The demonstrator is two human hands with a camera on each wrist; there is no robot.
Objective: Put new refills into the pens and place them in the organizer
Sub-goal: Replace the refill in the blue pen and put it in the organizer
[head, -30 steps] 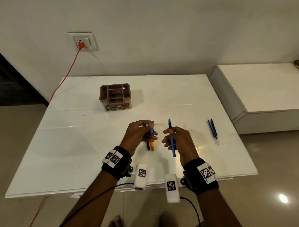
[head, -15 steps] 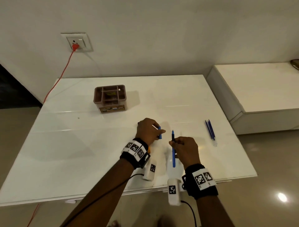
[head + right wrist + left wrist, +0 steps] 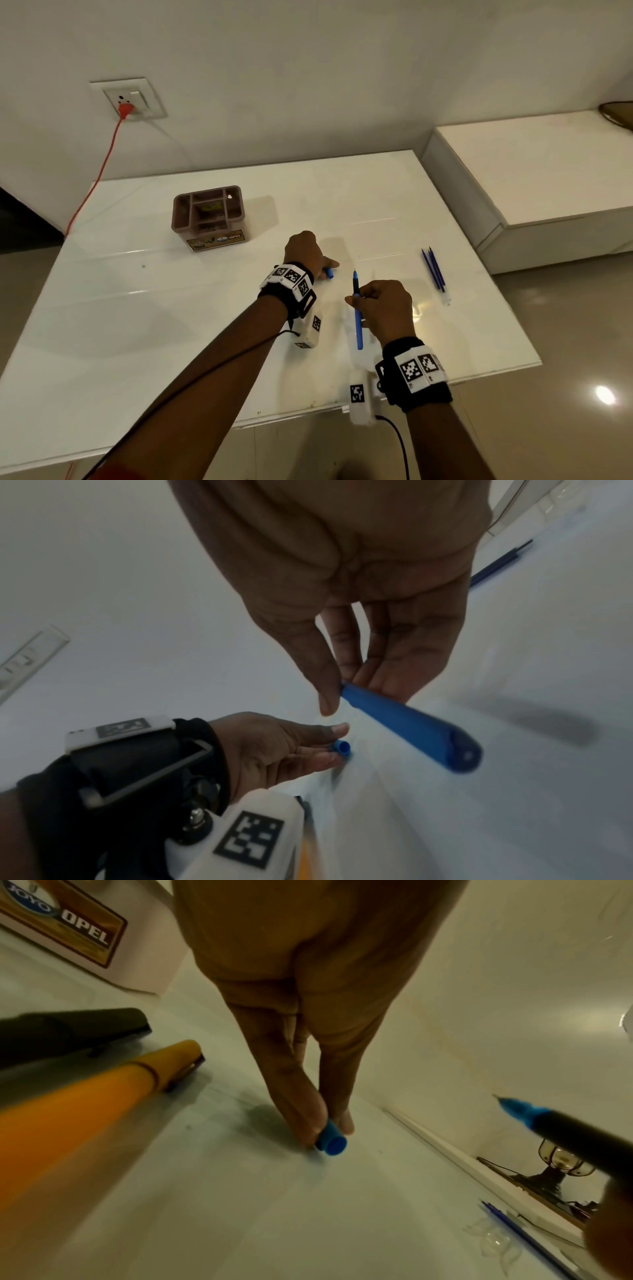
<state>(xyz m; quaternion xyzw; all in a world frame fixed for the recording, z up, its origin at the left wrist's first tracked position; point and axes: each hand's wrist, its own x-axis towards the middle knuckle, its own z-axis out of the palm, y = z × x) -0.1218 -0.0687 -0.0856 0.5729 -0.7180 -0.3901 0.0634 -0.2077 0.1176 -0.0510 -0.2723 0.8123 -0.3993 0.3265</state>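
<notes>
My left hand [image 3: 326,269] reaches low over the white table [image 3: 137,308] and pinches a small blue pen cap [image 3: 329,273], whose end touches the tabletop [image 3: 330,1141]. My right hand [image 3: 356,298] grips a blue pen [image 3: 358,318] by its black grip section, tip pointing away from me. The pen's open rear end [image 3: 459,756] faces the right wrist camera. An orange pen [image 3: 85,1096] and a black pen [image 3: 68,1031] lie on the table under my left wrist. The brown organizer [image 3: 176,212] stands at the back left.
Several blue refills [image 3: 434,272] lie near the table's right edge, beside a clear wrapper [image 3: 493,1240]. An orange cable [image 3: 99,171] runs from the wall socket [image 3: 128,102] past the table's left corner. A white bench [image 3: 548,164] adjoins on the right.
My left hand has moved away from the pen, forward and down to the table, with the blue cap. The right hand still holds the blue pen, a little lower.
</notes>
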